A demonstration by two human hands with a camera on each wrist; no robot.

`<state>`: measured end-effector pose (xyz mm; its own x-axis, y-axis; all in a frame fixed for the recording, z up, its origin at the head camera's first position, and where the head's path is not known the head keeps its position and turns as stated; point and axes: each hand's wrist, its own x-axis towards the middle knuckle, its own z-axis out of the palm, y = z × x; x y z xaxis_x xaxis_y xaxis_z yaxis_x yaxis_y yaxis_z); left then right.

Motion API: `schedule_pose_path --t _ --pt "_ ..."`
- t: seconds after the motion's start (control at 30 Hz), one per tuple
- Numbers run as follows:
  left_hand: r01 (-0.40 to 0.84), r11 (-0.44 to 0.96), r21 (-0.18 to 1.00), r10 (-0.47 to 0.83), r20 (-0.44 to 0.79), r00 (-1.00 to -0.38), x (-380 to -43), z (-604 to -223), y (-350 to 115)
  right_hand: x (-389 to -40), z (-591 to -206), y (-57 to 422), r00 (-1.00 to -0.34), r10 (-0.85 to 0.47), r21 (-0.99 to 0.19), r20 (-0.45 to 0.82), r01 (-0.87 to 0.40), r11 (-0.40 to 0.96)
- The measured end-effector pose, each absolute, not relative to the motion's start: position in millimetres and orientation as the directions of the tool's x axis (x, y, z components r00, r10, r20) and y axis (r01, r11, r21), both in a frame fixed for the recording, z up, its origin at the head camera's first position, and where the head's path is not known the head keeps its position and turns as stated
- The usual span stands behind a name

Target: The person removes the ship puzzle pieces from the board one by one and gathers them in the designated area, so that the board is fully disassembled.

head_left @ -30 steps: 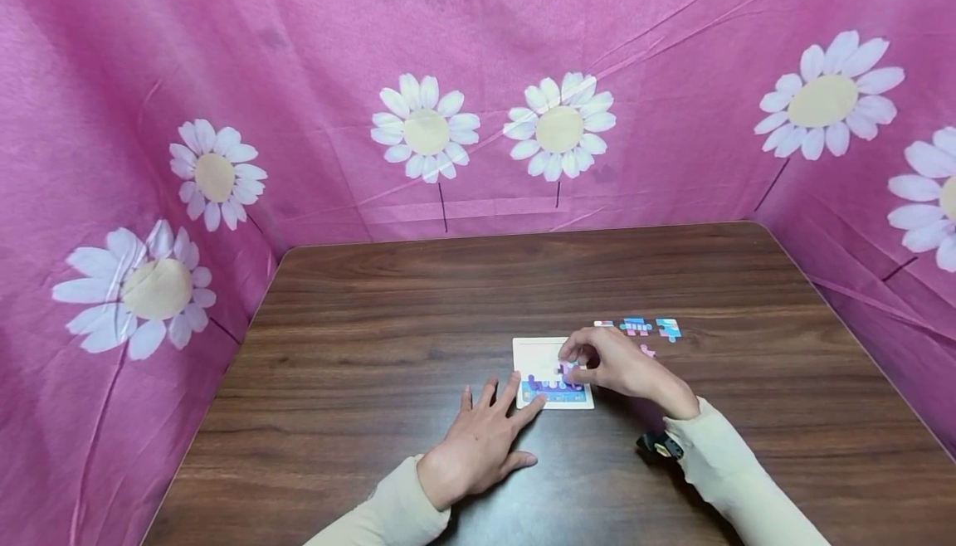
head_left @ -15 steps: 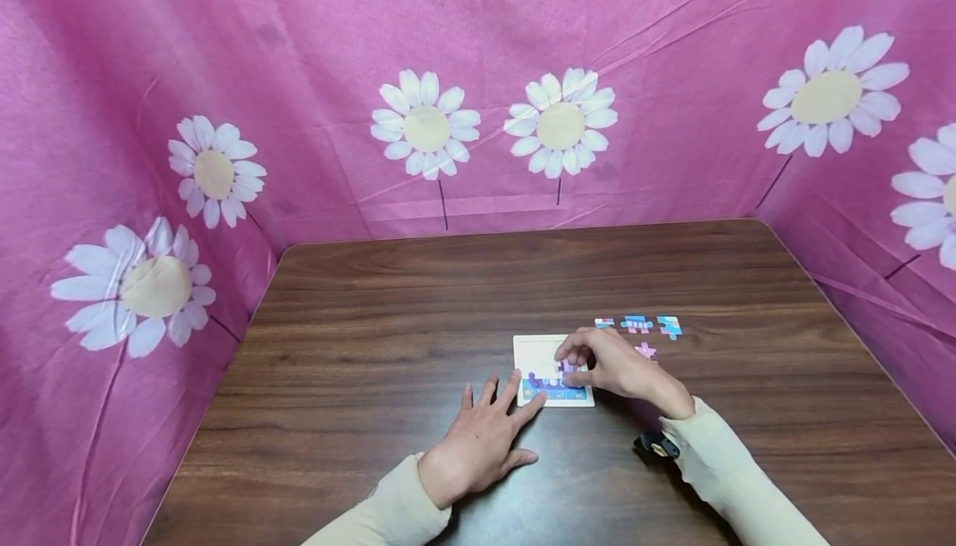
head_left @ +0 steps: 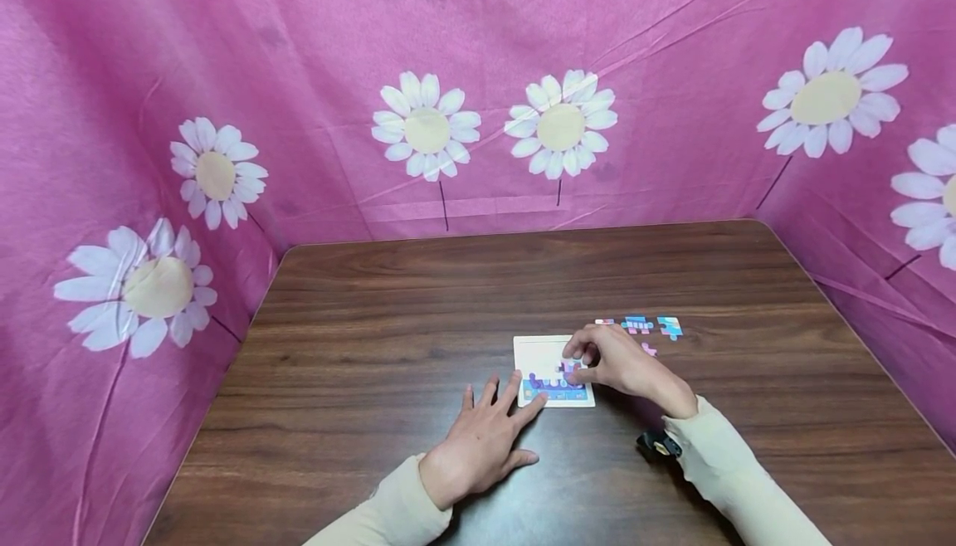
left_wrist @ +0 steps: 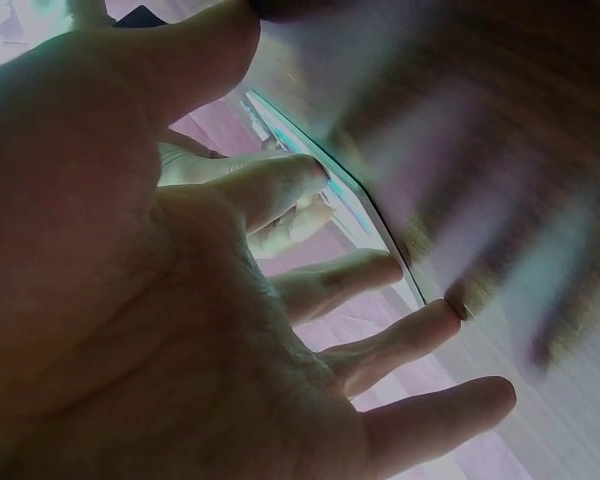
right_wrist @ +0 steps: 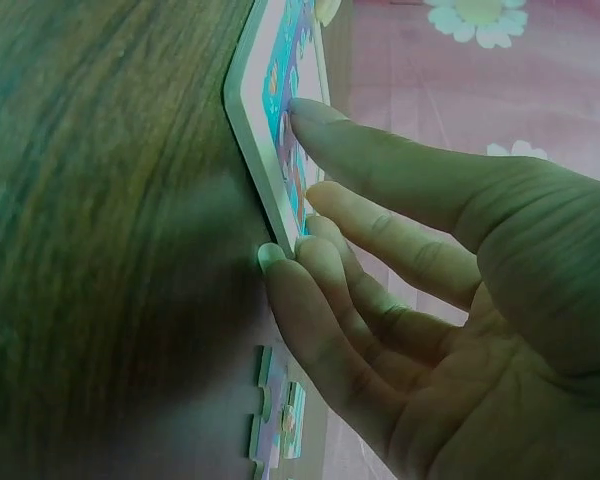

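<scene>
A small white-rimmed jigsaw board lies flat on the table, its near part filled with blue and purple picture pieces and its far part plain white. My left hand rests with spread fingers at the board's left and near edges. Over the board's right side my right hand curls its thumb and index finger about a purple-pink puzzle piece, which the fingers partly cover. In the right wrist view, the thumb touches the picture area, and the other fingers bend around the board's corner.
Several loose puzzle pieces lie beyond the right hand: a blue corner piece, a striped blue-pink piece, another piece and a pink piece. Around the brown table hangs a pink curtain with daisies.
My right hand shifts slightly back and forth over the board's right side, its fingertips now a little farther right than half a second ago. The left hand keeps its place.
</scene>
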<state>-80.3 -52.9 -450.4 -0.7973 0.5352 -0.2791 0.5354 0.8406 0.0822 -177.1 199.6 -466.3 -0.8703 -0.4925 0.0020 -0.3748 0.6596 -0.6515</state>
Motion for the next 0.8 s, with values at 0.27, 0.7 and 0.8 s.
schedule_pose_path --t 0.27,0.7,0.8 --pt "0.533 0.842 0.08 0.532 -0.287 -0.797 -80.5 -450.4 -52.5 -178.0 -466.7 199.9 -0.87 -0.493 -0.662 -0.012 -0.363 0.656" --pt "0.543 0.835 0.087 0.543 -0.286 -0.789 -81.5 -451.2 -53.1 -178.0 -464.2 200.2 -0.83 -0.557 -0.704 0.012 -0.402 0.585" --pt "0.541 0.837 0.083 0.54 -0.288 -0.791 -81.1 -451.0 -53.1 -177.5 -463.0 200.3 -0.825 -0.565 -0.722 0.007 -0.395 0.568"
